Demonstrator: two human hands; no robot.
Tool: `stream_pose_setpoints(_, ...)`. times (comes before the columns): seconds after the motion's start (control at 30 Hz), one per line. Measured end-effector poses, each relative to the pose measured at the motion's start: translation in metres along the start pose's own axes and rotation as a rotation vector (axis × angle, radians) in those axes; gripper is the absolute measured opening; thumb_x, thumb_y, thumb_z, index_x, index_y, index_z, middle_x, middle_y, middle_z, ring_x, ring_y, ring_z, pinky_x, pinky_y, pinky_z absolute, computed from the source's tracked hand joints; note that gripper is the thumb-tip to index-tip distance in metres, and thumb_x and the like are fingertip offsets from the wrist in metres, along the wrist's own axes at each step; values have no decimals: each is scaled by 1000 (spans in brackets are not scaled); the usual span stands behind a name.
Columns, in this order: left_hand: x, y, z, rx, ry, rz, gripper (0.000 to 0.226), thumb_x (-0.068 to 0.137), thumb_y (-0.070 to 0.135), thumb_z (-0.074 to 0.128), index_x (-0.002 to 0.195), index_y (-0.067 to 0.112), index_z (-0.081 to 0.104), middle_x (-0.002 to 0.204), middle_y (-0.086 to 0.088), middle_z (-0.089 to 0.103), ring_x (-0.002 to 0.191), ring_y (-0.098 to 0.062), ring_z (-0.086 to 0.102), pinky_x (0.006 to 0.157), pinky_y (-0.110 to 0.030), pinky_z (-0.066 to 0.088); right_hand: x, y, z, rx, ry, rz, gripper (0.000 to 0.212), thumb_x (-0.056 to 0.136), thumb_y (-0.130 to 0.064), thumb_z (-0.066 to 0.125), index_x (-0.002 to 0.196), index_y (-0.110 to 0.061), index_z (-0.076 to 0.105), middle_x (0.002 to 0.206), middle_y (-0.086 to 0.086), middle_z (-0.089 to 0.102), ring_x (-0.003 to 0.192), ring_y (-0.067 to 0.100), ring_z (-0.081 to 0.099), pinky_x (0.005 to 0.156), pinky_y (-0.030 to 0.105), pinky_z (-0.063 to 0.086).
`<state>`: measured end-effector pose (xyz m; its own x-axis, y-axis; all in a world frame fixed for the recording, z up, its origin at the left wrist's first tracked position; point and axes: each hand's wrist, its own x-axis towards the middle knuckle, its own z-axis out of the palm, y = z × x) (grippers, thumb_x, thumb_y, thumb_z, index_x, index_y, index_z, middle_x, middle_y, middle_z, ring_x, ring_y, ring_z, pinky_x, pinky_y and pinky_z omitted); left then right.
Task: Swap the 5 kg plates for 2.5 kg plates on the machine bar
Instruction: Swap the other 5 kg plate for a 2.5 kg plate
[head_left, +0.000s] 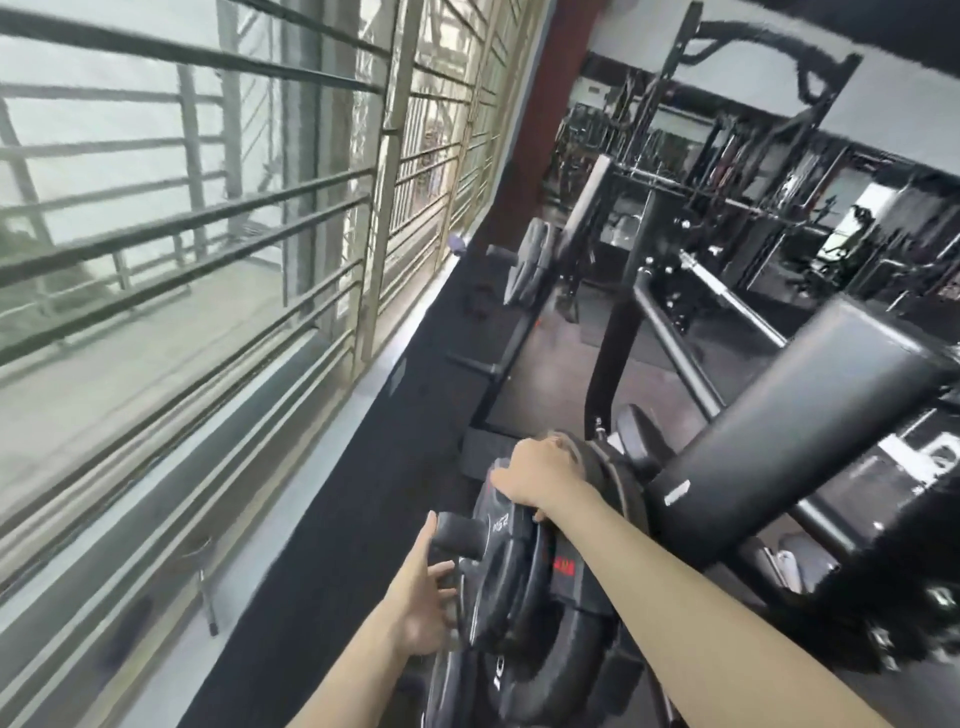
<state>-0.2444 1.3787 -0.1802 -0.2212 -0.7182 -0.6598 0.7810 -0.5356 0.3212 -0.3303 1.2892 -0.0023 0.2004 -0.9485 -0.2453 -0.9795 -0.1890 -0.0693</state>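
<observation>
While the view tilts hard to one side, I see barred windows (208, 218) filling the frame from 9 to 11 o'clock, with a black wall strip (332, 519) below them running down toward 7 o'clock.

At about 6 o'clock my left hand (421, 597) is loose, fingers spread, its tips touching the lower left edge of the plates. It grips nothing that I can see. Just above it the sleeve (460, 532), the stub end of the machine bar, sticks out toward 9 o'clock, bare at its tip.

The plates (511, 566) sit stacked on that sleeve, just right of the left hand. The outermost one is small, with printed numbers I cannot read for certain through the blur; larger plates lie behind and below it, one showing red lettering.

My right hand (540, 475) lies on top of the stack at about 5 o'clock from centre, fingers curled over the upper rim of the plates and the thumb tucked behind, so it is grasping the stack by its edge. Which plate it holds I cannot tell.

Right of the hands, a thick padded roller (795, 431) slants up toward 3 o'clock. At 12 to 1 o'clock another plate (530, 260) hangs on a far rack, well apart, amid dark gym frames (727, 182).
</observation>
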Motion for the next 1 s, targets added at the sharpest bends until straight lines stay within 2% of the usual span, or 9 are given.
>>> stream_pose_setpoints(0.13, 4, 4, -8, 41, -32, -22, 114, 48, 85, 77, 125, 3, 60, 126, -24, 57, 115, -42, 54, 110, -66, 29, 11, -8, 4, -42, -11, 58, 52, 97, -37, 57, 141, -11, 54, 146, 21, 43, 130, 36, 52, 100, 38, 48)
stream_pose_setpoints(0.3, -9, 9, -5, 123, 46, -13, 105, 52, 82, 74, 124, 7, 58, 136, -26, 59, 118, -41, 63, 89, -61, 54, 18, -15, 7, -64, -57, 157, 60, 91, -30, 70, 143, -8, 52, 146, 20, 41, 131, 37, 51, 98, 40, 50)
stream_pose_setpoints(0.37, -13, 12, -6, 149, 94, 10, 93, 59, 79, 72, 115, 6, 55, 125, -25, 64, 107, -41, 68, 75, -56, 60, 18, -22, 13, -72, -25, 166, 60, 91, -30, 69, 143, -7, 51, 145, 19, 44, 129, 36, 53, 95, 38, 51)
stream_pose_setpoints(0.5, -21, 20, -8, 188, 110, 45, 64, 74, 67, 72, 90, 5, 68, 84, -19, 76, 70, -32, 75, 83, -47, 59, 17, -35, 21, 31, 7, 132, 59, 90, -21, 65, 142, 1, 46, 140, 16, 57, 125, 36, 59, 94, 39, 52)
stream_pose_setpoints(0.57, -22, 26, -14, 256, 101, 71, 53, 80, 57, 72, 89, 4, 76, 79, -17, 77, 62, -28, 75, 70, -39, 61, 13, -38, 21, 107, 11, 106, 60, 91, -18, 62, 143, 3, 40, 138, 17, 59, 123, 37, 59, 93, 40, 52)
stream_pose_setpoints(0.63, -26, 38, -26, 314, 162, 149, 59, 75, 54, 81, 103, 3, 75, 91, -17, 78, 74, -30, 76, 68, -39, 63, 9, -38, 21, 170, 4, 71, 55, 91, -19, 59, 139, 2, 45, 136, 18, 59, 121, 38, 60, 94, 40, 51)
stream_pose_setpoints(0.73, -32, 59, -52, 371, 321, 296, 98, 42, 66, 93, 112, 0, 72, 92, -11, 74, 85, -26, 69, 78, -36, 52, 0, -37, 25, 288, -16, 65, 51, 91, -18, 57, 138, -2, 48, 138, 16, 58, 124, 37, 57, 87, 36, 48)
stream_pose_setpoints(0.87, -73, 84, -54, 321, 446, 505, 69, 60, 55, 88, 102, 4, 67, 88, -20, 62, 79, -27, 57, 68, -35, 42, -19, -37, 27, 492, -45, 18, 45, 92, -18, 57, 136, -8, 52, 136, 13, 58, 122, 34, 55, 89, 34, 50)
stream_pose_setpoints(1.0, -108, 93, -35, 387, 517, 705, 55, 70, 55, 82, 89, 10, 58, 79, -11, 54, 67, -24, 50, 62, -33, 39, -42, -25, 13, 636, -8, -54, 43, 88, -20, 60, 130, -11, 56, 124, 11, 65, 113, 32, 61, 95, 42, 53)
